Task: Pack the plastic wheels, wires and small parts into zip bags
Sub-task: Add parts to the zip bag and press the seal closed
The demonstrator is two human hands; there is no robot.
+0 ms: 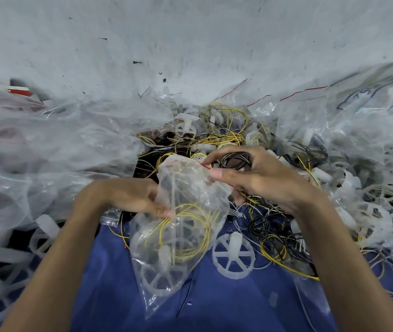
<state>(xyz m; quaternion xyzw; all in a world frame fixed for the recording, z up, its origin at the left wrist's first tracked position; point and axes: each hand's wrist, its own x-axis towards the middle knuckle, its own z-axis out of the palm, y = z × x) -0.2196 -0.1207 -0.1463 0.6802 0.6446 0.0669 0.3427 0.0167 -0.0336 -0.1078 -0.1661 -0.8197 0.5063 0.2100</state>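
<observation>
Left hand [138, 200] pinches the bag [185, 226] mid-side; right hand [262, 180], clamped on the coil [236, 160], sits just right of the far-pointing mouth [182, 164].

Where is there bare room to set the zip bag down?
Bare blue cloth lies below the loose wheel, between the zip bag and the right forearm; a narrower strip borders the left forearm. Crowded: tangled wires ahead, wheels at right, plastic bags at left.
</observation>
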